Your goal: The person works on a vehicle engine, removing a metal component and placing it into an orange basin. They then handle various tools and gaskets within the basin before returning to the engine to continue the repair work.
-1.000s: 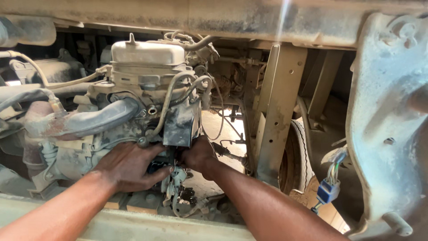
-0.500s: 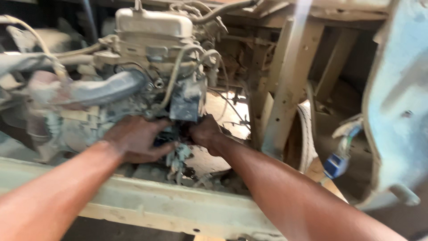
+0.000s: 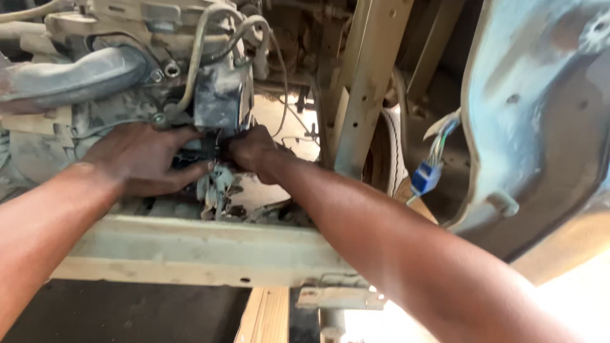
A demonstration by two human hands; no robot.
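Observation:
A dusty engine with hoses and thin lines sits inside a vehicle frame. Both of my hands reach in under a dark box-shaped part on its right side. My left hand presses its fingers against a small dark component beneath that box. My right hand is curled around the same spot from the right. What the fingers grip is hidden between them. A clump of pale connectors and wires hangs just below.
A cream frame rail runs across in front of me. An upright cream beam stands to the right of my hands. A blue plug on loose wires dangles by the pale blue body panel.
The view has dropped and moved closer, so the engine top is cut off. Both hands stay at the same spot under the dark box.

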